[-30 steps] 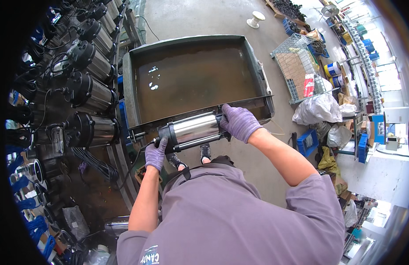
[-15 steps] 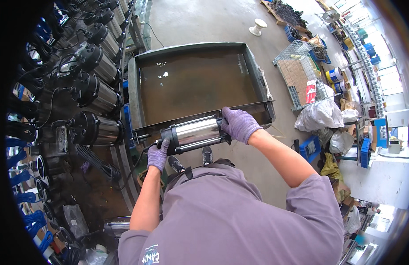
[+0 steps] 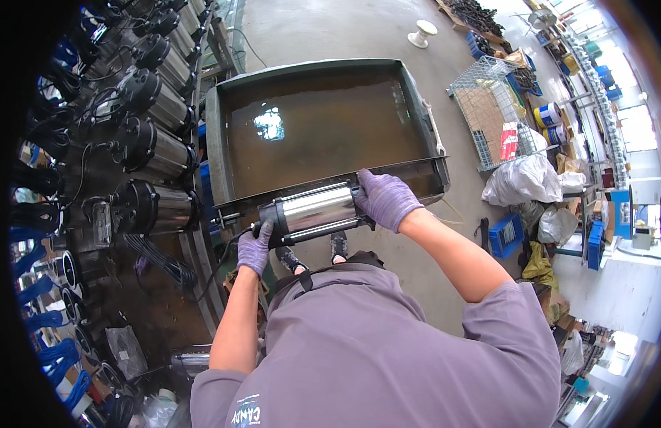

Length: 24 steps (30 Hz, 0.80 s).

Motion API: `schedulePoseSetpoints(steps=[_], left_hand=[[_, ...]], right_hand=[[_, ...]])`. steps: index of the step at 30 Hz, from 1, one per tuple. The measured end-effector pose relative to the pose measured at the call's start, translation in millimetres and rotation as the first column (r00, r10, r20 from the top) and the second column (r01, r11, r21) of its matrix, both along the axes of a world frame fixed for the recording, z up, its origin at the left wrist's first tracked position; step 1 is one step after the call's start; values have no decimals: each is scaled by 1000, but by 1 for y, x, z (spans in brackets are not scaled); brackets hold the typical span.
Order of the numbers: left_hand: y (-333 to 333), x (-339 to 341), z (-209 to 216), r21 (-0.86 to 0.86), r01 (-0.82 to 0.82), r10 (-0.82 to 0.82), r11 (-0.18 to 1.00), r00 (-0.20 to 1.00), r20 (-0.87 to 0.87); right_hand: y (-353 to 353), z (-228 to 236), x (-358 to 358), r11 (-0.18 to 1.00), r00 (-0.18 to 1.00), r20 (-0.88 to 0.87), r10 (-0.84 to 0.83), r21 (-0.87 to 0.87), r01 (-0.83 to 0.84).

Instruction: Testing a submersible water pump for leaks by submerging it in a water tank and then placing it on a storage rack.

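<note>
A submersible pump [image 3: 315, 211] with a shiny steel barrel and black end caps lies sideways between my hands, at the near edge of a metal water tank [image 3: 215, 143]. My left hand [image 3: 255, 248], in a purple glove, grips its left end cap, where a black cable leads off. At the other end my right hand [image 3: 389, 200], gloved alike, wraps over the right cap; the fingertips there are partly hidden behind it. Brownish water [image 3: 323, 128] fills the tank, with a bright reflection on it.
Several similar pumps [image 3: 159, 153] stand in rows at the left, with coiled cables. A wrench [image 3: 436, 128] lies on the tank's right rim. Right of it are a wire cage [image 3: 482, 118], white sacks [image 3: 522, 180] and a blue crate [image 3: 506, 235]. A white spool [image 3: 422, 33] stands on the floor beyond.
The view has shifted slightly, and the reflection on the water has grown larger. Both hands keep their hold on the pump, which stays in nearly the same place at the tank's edge.
</note>
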<state>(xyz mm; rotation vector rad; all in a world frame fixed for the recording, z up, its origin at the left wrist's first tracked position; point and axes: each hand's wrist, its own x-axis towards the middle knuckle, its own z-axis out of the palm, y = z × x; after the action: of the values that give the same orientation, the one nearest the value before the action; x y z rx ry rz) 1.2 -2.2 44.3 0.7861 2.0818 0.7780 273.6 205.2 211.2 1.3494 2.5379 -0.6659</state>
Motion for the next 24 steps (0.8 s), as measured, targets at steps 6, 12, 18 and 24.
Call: schedulePoseSetpoints(steps=[6, 12, 18, 24], left_hand=[[0, 0, 0, 18, -19, 19, 1000, 1000, 2], [-3, 0, -5, 39, -68, 64, 997, 994, 83], [2, 3, 7, -4, -71, 71, 997, 991, 115], [-1, 16, 19, 24, -126, 126, 992, 992, 27]], right_hand=[[16, -4, 31, 980, 959, -282, -13, -196, -45], [60, -59, 162, 894, 879, -232, -416, -280, 349], [127, -145, 240, 853, 834, 176, -522, 92, 514], [165, -168, 224, 841, 763, 354, -540, 206, 500]])
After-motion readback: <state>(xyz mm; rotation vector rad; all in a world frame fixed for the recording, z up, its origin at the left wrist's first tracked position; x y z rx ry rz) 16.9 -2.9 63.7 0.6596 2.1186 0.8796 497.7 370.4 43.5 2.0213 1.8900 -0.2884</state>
